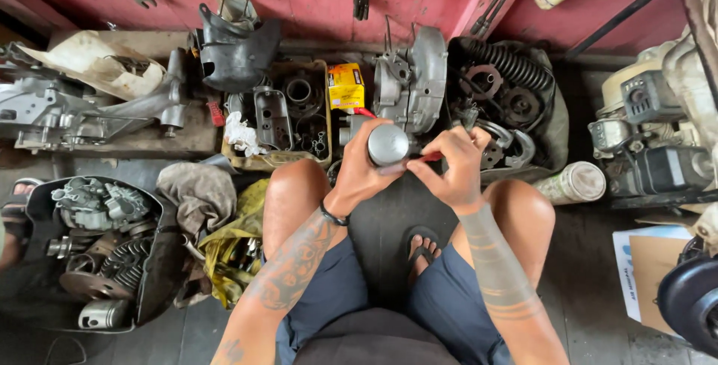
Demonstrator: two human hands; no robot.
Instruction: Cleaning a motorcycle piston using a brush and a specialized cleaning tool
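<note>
Left hand (363,170) clamped around grey metal piston (387,144); right hand (451,167) fingers pinched together on red-handled tool (431,157). Yellow box (345,86), engine casing (411,81), parts tray (278,114) close behind.

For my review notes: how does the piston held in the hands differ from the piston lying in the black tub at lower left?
The held piston is gripped by the left hand, crown facing the camera, while the right hand works a red-handled tool at its edge. The tub piston lies loose on its side in the black tub, untouched, among other engine parts. The held one looks brighter; the tub one duller. Both are grey metal cylinders.
</note>
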